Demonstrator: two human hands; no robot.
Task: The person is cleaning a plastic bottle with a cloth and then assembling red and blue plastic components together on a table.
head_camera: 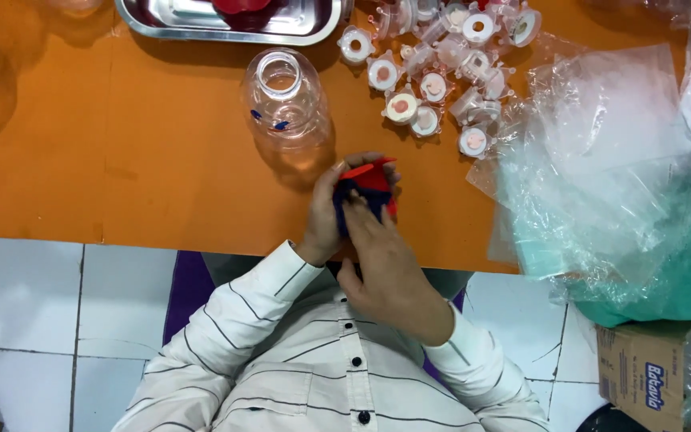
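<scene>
Both hands, left hand (325, 212) and right hand (381, 260), clamp a red-and-blue cap (365, 188) at the table's (161, 160) near edge; a clear bottle (285, 100) stands just beyond, nearer the left.

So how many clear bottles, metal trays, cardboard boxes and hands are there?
Clear bottle: 1 (blurred clear shapes at top left not counted)
Metal tray: 1
Cardboard box: 1
Hands: 2, left hand and right hand, both holding a red and blue piece
Total: 5
</scene>
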